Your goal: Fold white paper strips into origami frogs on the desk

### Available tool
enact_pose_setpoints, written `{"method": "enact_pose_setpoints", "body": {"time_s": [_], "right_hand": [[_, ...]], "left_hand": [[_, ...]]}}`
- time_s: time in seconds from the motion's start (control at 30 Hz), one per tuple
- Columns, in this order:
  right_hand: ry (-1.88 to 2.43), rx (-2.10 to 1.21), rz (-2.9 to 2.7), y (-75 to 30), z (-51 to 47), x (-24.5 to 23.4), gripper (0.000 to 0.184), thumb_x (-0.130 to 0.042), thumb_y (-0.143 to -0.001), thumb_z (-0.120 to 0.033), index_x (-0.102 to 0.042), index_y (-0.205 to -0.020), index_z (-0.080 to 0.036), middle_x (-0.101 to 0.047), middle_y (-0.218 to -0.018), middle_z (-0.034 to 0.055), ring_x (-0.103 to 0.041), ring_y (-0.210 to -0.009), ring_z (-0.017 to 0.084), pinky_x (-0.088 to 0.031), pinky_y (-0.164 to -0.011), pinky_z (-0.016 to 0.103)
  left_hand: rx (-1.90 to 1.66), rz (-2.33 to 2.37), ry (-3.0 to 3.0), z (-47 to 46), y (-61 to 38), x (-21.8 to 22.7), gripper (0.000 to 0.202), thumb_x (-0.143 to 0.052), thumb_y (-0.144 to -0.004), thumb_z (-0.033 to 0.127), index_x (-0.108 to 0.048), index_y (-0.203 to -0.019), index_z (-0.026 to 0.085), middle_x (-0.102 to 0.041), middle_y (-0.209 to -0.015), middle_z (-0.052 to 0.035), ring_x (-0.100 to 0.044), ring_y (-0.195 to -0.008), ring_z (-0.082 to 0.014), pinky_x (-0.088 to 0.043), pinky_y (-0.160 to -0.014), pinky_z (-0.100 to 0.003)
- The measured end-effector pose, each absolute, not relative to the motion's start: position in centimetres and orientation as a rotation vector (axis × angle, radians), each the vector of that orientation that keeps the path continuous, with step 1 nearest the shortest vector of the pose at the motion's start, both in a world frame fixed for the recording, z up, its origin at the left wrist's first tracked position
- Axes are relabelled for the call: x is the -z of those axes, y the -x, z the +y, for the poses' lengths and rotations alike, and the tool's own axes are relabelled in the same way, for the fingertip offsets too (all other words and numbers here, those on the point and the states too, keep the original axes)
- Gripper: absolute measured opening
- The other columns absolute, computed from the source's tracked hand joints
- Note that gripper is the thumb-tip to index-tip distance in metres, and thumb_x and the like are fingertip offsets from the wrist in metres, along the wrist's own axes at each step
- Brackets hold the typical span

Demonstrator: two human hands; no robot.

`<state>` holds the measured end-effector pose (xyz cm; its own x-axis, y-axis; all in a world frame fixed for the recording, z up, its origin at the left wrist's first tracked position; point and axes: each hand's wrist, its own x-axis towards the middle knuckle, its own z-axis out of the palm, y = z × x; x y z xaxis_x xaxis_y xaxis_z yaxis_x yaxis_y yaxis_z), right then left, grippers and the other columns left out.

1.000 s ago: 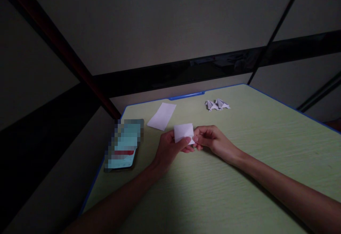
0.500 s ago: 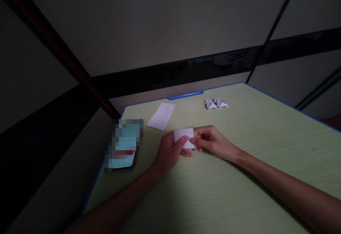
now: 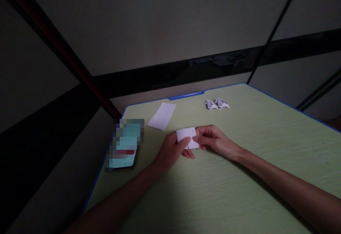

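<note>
Dim room, pale green table (image 3: 239, 177) edged in blue. Near its middle, small folded white paper (image 3: 186, 136) pinched between both hands: left hand (image 3: 172, 150) clamped on the left edge, thumb across the front; right hand (image 3: 215, 140) gripping the right edge. Beyond, flat white sheet (image 3: 162, 116); phone (image 3: 124, 145) at left; folded paper figures (image 3: 217, 104) well apart at the far right.

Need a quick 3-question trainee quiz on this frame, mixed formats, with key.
1. True or false: both the left hand and right hand grip the small folded paper.
2. What lies far across the table, right of the flat paper sheet? A) scissors B) folded paper figures C) a cup
3. Fill in: the phone lies to the ___ of the left hand.
Key: 1 true; 2 B; 3 left.
</note>
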<state>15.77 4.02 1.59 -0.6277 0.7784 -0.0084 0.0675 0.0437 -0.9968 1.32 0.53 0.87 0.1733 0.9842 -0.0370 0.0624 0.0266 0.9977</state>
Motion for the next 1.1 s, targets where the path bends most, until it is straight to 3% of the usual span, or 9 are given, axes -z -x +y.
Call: {"method": "enact_pose_setpoints", "body": {"time_s": [0.23, 0.6, 0.87, 1.1], "right_hand": [[0.717, -1.649, -1.977, -16.2, 4.2, -1.6, 0.015, -0.046, -0.071, -0.018, -0.047, -0.056, -0.013, -0.041, -0.048, -0.0051, -0.033, -0.043, 0.004, -0.025, -0.042, 0.019], [0.687, -1.716, -1.921, -16.5, 4.8, -1.3, 0.014, -0.043, -0.069, -0.018, -0.048, -0.057, -0.012, -0.046, -0.049, -0.0031, -0.036, -0.043, 0.005, -0.026, -0.042, 0.019], [0.702, -1.694, -1.899, -16.0, 4.3, -1.5, 0.018, -0.047, -0.071, -0.024, -0.050, -0.058, -0.012, -0.048, -0.048, -0.0021, -0.034, -0.042, 0.005, -0.024, -0.042, 0.020], [0.489, -1.742, -1.751, -15.8, 3.1, -1.7, 0.025, -0.051, -0.075, -0.035, -0.053, -0.066, -0.011, -0.057, -0.059, 0.0027, -0.050, -0.055, 0.010, -0.035, -0.053, 0.023]], "left_hand": [[-0.911, 1.063, -1.431, 0.5, -1.1, -1.2, 0.024, -0.045, -0.072, 0.022, -0.056, -0.055, 0.010, -0.057, -0.045, -0.0021, -0.053, -0.040, -0.0082, -0.041, -0.041, -0.016], [-0.905, 0.977, -1.351, 0.6, -1.0, -0.8, 0.028, -0.039, -0.074, 0.025, -0.059, -0.082, 0.007, -0.065, -0.065, -0.0086, -0.057, -0.047, -0.0102, -0.044, -0.043, -0.018], [-0.956, 1.056, -1.323, 0.6, -1.2, -0.9, 0.021, -0.053, -0.067, 0.028, -0.058, -0.070, 0.008, -0.059, -0.050, -0.0030, -0.053, -0.041, -0.0093, -0.042, -0.041, -0.018], [-0.960, 0.961, -1.271, 0.3, -1.0, -1.3, 0.019, -0.055, -0.065, 0.029, -0.057, -0.059, 0.011, -0.057, -0.046, -0.0016, -0.052, -0.041, -0.0089, -0.041, -0.043, -0.018]]}}
